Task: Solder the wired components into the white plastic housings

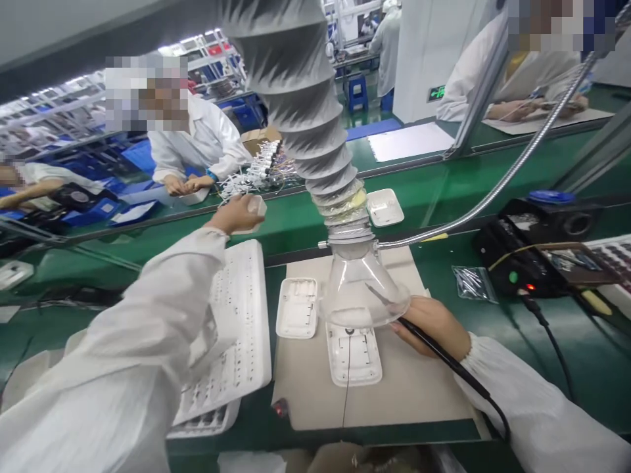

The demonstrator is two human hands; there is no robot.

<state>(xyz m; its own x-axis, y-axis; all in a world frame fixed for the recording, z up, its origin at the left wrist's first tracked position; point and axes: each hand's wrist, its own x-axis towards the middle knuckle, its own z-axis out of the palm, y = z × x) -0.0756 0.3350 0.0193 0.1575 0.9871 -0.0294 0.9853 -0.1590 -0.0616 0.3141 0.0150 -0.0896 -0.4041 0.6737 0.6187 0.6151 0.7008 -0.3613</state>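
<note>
My left hand reaches out at the far edge of the bench, closed on a whitish, see-through plastic piece. My right hand grips a black soldering iron, its tip seen through the clear fume hood. Below the hood lies a white plastic housing with a thin dark wire running from it toward me. To its left is a second white housing. Both rest on a sheet of brown cardboard.
A grey ribbed duct hangs down in the middle. White perforated trays stack under my left arm. At right stand a black soldering station and a bag of metal pins. Another white housing lies farther back. Co-workers sit across the bench.
</note>
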